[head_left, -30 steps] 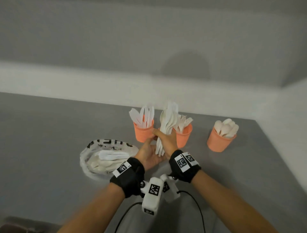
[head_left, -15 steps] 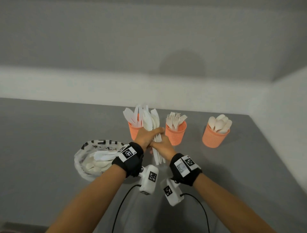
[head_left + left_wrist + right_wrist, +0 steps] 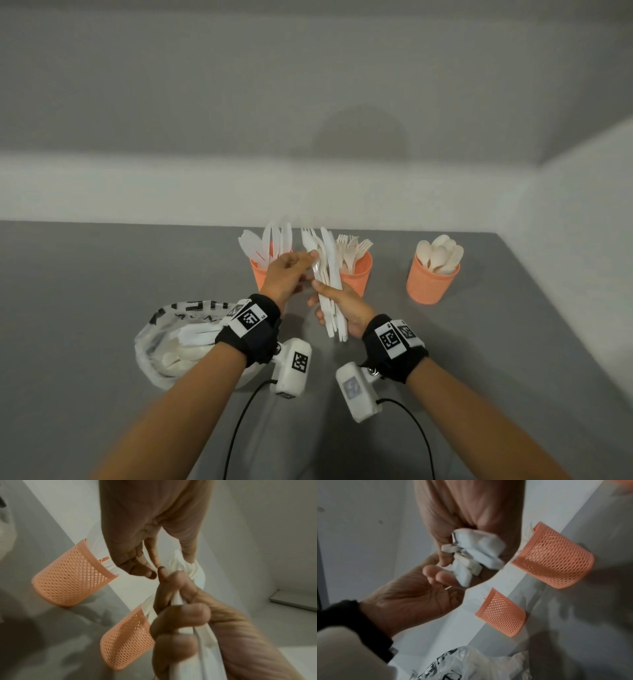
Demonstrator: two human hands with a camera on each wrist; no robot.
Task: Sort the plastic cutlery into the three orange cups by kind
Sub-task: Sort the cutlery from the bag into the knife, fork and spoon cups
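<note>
Mixed plastic cutlery bundle: light, stiff, slippery; right hand clenches handles, left hand pinches one piece beside the knife cup; take hold at handles.

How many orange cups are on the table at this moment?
3: the knife cup behind the left hand, the fork cup behind the held bundle, the spoon cup apart at right.

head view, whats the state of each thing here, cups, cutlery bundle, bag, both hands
knife cup: upright, holds knives
fork cup: upright, holds forks
spoon cup: upright, holds spoons, apart to the right
cutlery bundle: mixed, upright, held above the table
right hand: grips the bundle's lower part
left hand: pinches one piece in the bundle
plastic bag: open, lying on the table, cutlery inside
</note>
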